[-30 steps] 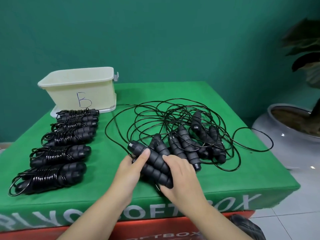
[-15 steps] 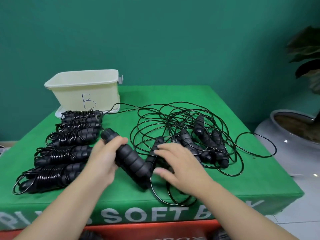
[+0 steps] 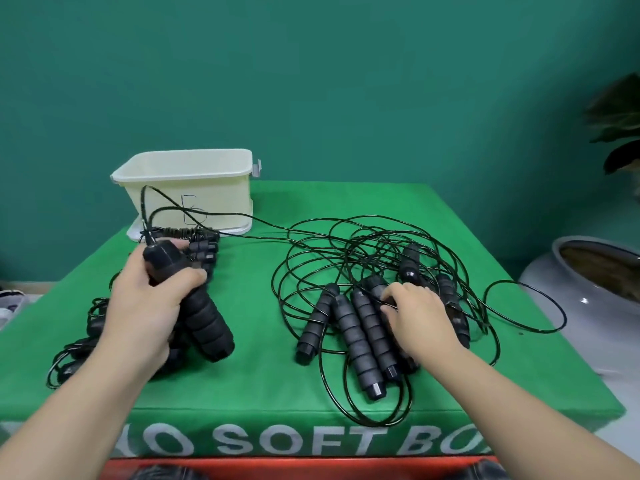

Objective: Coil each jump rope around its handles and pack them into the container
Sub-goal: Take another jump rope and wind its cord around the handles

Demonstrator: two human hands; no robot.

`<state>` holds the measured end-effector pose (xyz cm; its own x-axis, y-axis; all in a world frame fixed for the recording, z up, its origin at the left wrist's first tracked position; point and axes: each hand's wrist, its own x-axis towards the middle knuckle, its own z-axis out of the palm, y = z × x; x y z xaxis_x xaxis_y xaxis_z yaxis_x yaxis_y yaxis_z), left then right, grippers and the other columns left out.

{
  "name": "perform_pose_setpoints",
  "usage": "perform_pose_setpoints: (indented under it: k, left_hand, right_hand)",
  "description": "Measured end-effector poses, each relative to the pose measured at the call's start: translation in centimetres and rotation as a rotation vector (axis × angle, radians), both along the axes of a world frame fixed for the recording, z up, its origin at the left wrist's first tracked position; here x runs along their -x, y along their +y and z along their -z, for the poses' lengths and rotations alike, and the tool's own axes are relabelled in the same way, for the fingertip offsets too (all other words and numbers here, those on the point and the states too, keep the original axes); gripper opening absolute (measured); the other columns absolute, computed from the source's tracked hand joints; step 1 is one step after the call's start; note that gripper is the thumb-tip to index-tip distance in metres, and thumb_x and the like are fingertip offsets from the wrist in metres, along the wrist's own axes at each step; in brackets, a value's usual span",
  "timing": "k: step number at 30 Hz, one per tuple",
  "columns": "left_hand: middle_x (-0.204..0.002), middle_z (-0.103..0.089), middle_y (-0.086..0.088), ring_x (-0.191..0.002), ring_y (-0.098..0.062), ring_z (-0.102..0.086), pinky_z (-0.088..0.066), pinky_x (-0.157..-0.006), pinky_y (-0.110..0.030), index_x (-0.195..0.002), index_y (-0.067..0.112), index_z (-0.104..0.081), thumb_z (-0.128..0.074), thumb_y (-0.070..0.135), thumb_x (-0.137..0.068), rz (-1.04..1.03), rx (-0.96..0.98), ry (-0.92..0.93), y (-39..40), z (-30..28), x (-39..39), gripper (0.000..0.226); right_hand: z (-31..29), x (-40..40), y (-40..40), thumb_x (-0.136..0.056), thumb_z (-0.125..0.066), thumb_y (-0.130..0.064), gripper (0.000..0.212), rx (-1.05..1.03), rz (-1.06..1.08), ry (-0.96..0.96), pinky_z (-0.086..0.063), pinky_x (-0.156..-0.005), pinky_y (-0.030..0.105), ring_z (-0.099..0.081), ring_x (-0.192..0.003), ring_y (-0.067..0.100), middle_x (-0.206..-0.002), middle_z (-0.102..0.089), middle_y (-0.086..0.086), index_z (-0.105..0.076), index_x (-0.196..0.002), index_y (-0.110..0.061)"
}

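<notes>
My left hand (image 3: 145, 306) grips a pair of black foam jump rope handles (image 3: 204, 320), lifted over the left side of the green box top, their thin black cord (image 3: 263, 225) trailing right into the tangle. My right hand (image 3: 415, 315) rests on the loose handles (image 3: 356, 327) in the tangled pile of ropes (image 3: 374, 258), fingers curled over one handle. Several coiled ropes (image 3: 197, 242) lie in a row at the left, mostly hidden behind my left arm. The cream container (image 3: 194, 199) marked B stands at the back left.
The green soft box (image 3: 263, 393) ends in a front edge with white lettering. A grey plant pot (image 3: 588, 289) stands on the floor to the right, close to the box's right edge. A loop of cord (image 3: 540, 306) hangs near that edge.
My left hand has lifted the two handles up and leftward, pulling their cord taut out of the tangle. My right hand has moved right onto the loose handles.
</notes>
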<state>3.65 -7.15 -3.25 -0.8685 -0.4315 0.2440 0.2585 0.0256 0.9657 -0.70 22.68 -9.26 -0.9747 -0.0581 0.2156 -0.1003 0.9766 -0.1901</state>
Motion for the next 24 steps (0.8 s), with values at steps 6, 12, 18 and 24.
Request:
perform_pose_setpoints:
  k: [6, 12, 18, 24]
  left_hand:
    - [-0.080, -0.056, 0.004, -0.072, -0.012, -0.048, -0.038, -0.066, -0.028, -0.083, 0.029, -0.063, -0.072, 0.010, -0.062, 0.101, 0.070, -0.089, 1.4, 1.3, -0.9, 0.030]
    - [-0.086, -0.058, 0.000, -0.072, -0.014, -0.049, -0.039, -0.065, -0.026, -0.086, 0.027, -0.063, -0.075, 0.007, -0.063, 0.166, 0.164, -0.124, 2.5, 2.0, -1.5, 0.032]
    - [-0.089, -0.060, -0.001, -0.074, -0.016, -0.051, -0.040, -0.067, -0.028, -0.083, 0.030, -0.065, -0.065, 0.019, -0.051, 0.174, 0.184, -0.149, 2.5, 2.0, -1.7, 0.034]
    - [-0.088, -0.062, 0.001, -0.074, -0.015, -0.052, -0.040, -0.067, -0.027, -0.079, 0.034, -0.066, -0.066, 0.019, -0.051, 0.178, 0.186, -0.145, 2.5, 1.9, -1.6, 0.032]
  right_hand:
    - [-1.4, -1.4, -1.6, -0.097, -0.042, -0.020, 0.023, 0.142, -0.190, -0.001, -0.044, -0.089, 0.035, -0.055, -0.108, 0.021, -0.113, -0.063, -0.004, -0.055, -0.116, -0.024]
    - [-0.7, 0.9, 1.6, -0.095, -0.050, -0.029, 0.041, 0.007, 0.132, 0.037, -0.037, -0.103, 0.040, -0.038, -0.128, 0.026, -0.135, -0.048, 0.005, -0.046, -0.132, -0.013]
    - [-0.3, 2.1, 3.9, -0.098, -0.046, -0.026, 0.044, 0.082, 0.366, -0.138, -0.035, -0.099, 0.044, -0.044, -0.124, 0.032, -0.129, -0.055, 0.011, -0.038, -0.138, -0.011]
    - [0.2, 1.6, 3.7, -0.077, -0.070, 0.002, 0.041, -0.086, 0.148, 0.413, -0.021, -0.107, 0.054, -0.056, -0.115, 0.028, -0.090, -0.073, 0.002, -0.068, -0.112, -0.020]
